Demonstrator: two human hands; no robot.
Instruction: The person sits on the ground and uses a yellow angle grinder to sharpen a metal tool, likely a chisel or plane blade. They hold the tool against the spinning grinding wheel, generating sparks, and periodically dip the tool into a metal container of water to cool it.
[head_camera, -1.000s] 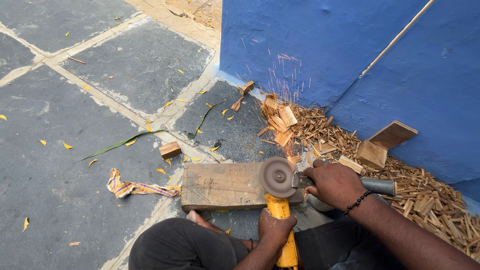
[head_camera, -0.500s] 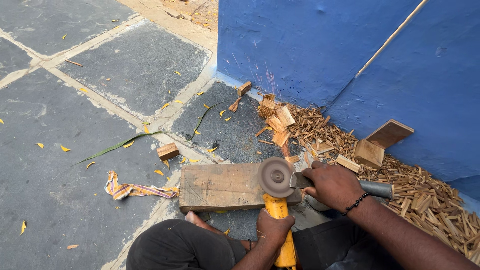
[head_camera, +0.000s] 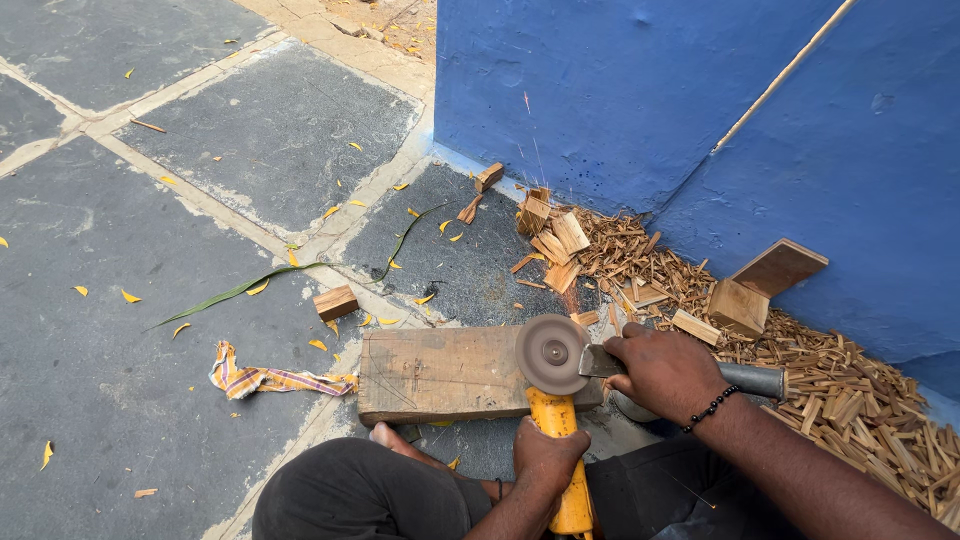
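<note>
Right hand (head_camera: 662, 372) clamps the grinder (head_camera: 560, 358) body to steer, left hand (head_camera: 545, 455) grips a yellow piece (head_camera: 560, 420) pressed endwise to the disc, wood block (head_camera: 450, 375) as rest.

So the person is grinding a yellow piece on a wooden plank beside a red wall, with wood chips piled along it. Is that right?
Not quite: the head view shows the wall is blue, not red. The rest holds: the yellow piece meets the grinder disc over the wooden plank, and wood chips lie along the wall.

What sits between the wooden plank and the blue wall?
In the head view, dark paving with yellow petals, then wood offcuts piled at the foot of the blue wall, beyond the plank.
</note>
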